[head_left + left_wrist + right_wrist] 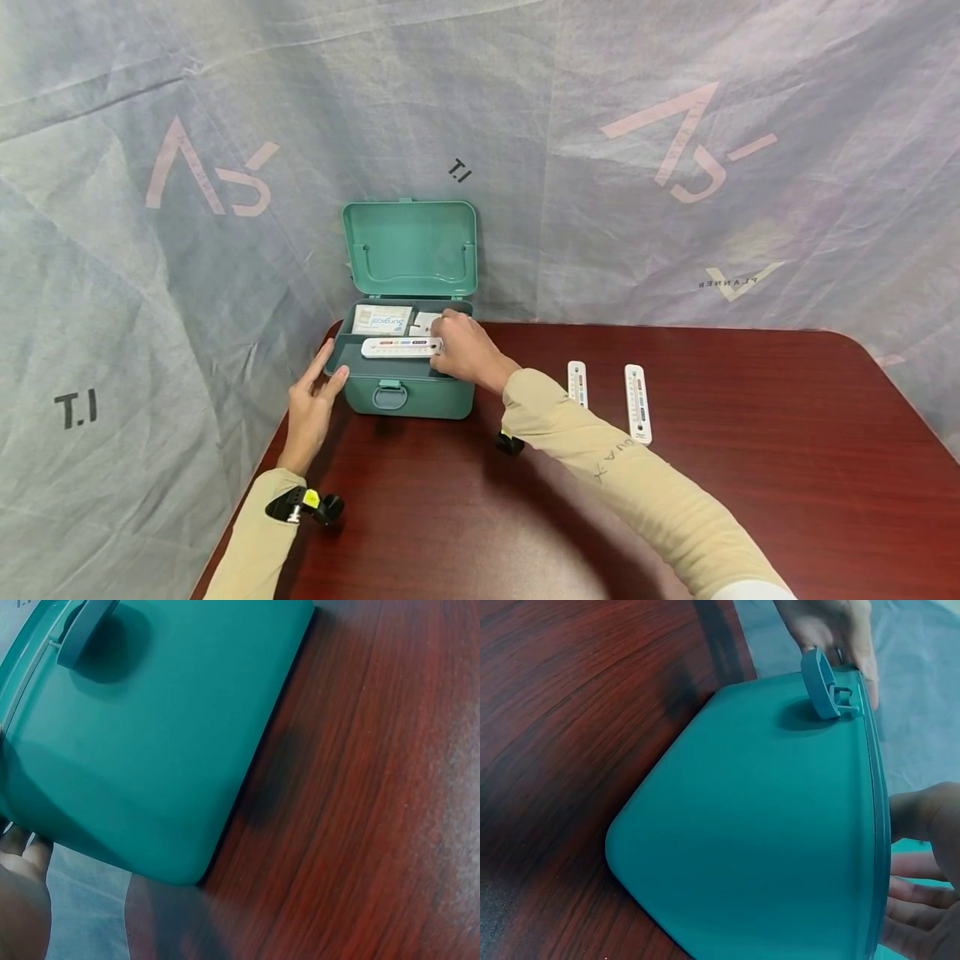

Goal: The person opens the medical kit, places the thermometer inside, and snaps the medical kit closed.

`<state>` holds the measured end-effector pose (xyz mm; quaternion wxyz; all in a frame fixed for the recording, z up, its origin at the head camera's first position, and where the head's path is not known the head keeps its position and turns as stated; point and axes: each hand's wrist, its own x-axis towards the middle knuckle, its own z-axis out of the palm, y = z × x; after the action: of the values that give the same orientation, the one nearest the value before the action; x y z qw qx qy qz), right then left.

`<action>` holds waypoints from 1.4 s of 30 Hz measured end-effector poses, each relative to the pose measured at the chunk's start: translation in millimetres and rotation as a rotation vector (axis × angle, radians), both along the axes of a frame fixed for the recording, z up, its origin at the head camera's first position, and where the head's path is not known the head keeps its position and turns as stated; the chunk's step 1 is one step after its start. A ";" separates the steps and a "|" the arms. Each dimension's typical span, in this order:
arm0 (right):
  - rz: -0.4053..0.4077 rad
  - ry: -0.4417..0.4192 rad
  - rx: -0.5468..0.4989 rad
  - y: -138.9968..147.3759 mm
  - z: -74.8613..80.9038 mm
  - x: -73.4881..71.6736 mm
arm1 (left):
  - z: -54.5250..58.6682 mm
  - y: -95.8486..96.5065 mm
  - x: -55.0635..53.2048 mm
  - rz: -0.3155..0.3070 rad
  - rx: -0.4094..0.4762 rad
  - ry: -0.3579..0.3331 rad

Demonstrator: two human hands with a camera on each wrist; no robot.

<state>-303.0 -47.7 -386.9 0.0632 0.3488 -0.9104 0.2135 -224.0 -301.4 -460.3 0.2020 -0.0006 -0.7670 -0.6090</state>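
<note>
A green latch box (431,400) stands on the table with its lid (412,242) raised. My right hand (468,350) pinches one end of a white strip thermometer (397,347), which lies lengthwise over the box's grey interior. Behind it are a packet marked Surgical (382,320) and a smaller white packet (423,323), partly covered by the right hand. My left hand (309,412) is at the box's left side, its fingers fairly straight along the rim. In the right wrist view, the right fingers (915,889) reach over the box's edge; the thermometer is hidden there.
Two more white thermometers lie on the table to the right: one (577,379) partly behind the right sleeve, another (638,404) beyond it. A grey printed sheet (540,167) hangs behind the reddish-brown table (787,417). The box's ring latch (390,397) faces the front.
</note>
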 end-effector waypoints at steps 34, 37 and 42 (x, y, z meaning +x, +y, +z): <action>-0.103 0.100 0.038 -8.0 -8.5 16.3 | 22.2 11.2 11.3 -0.022 0.029 -0.029; -0.118 0.091 0.047 -9.0 -8.5 17.4 | 16.3 8.2 8.4 -0.016 0.031 -0.027; -0.138 0.090 0.059 -11.4 -8.6 19.3 | 3.2 2.6 2.2 -0.007 0.026 -0.014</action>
<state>-283.8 -59.1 -395.5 0.1081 0.2963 -0.9343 0.1659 -221.8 -298.7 -457.1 0.1943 0.0038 -0.7603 -0.6198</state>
